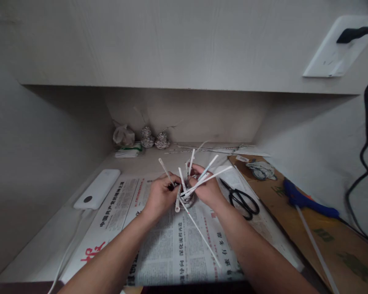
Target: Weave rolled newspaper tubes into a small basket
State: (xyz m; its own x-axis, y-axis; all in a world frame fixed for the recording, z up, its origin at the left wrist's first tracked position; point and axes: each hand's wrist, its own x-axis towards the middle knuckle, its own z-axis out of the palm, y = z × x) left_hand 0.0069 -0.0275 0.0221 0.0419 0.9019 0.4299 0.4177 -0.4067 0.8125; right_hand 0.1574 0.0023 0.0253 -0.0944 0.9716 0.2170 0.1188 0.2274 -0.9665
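Both my hands are at a small woven piece of rolled paper tubes, low over the newspaper. Several white paper tubes stick up and outward from it, and one long thin tube slants down toward me. My left hand is closed, with thumb and fingers pinching the tubes on the left side. On the right side my right hand curls round the piece, its fingers partly hidden behind the tubes. Black-handled scissors lie just right of my right hand.
A white power bank with a cable lies at left. Two woven gourd shapes and a plastic bag stand at the back. Loose paper tubes lie behind my hands. A blue glue gun rests on cardboard at right.
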